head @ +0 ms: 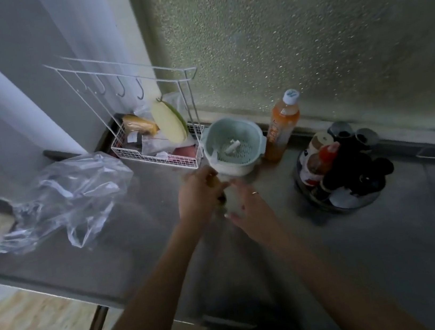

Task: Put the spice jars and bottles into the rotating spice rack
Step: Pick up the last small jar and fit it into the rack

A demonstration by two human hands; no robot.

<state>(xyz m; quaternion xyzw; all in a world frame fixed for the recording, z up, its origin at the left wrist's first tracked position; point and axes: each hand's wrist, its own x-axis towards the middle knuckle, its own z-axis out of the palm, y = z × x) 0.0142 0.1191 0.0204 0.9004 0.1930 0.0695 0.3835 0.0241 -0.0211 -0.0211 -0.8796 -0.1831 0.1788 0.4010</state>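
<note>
Both hands meet over the middle of the grey metal table [361, 242], just in front of a pale green plastic colander bowl [233, 145]. The left hand [200, 192] is curled over the top of a small clear jar [225, 198], while the right hand [247, 205], with a ring on one finger, cups the jar's side with its fingers spread; motion blur hides the jar's contents and lid, so how firmly each hand grips cannot be told. To the right, well apart from the hands, stands the round rotating spice rack [338, 175], already crowded with dark-capped bottles, a red-capped bottle and a white-labelled jar, packed close together. Between the rack and the colander bowl a tall orange drink bottle with a white cap [283, 124] stands upright against the base of the frosted, pebbled window pane [303, 27]. Left of the bowl sits a white wire basket with hooks along its top rail [150, 135], holding packets and a pale yellow-green scrubber. A crumpled clear plastic bag [59, 198] lies near the table's left edge.
</note>
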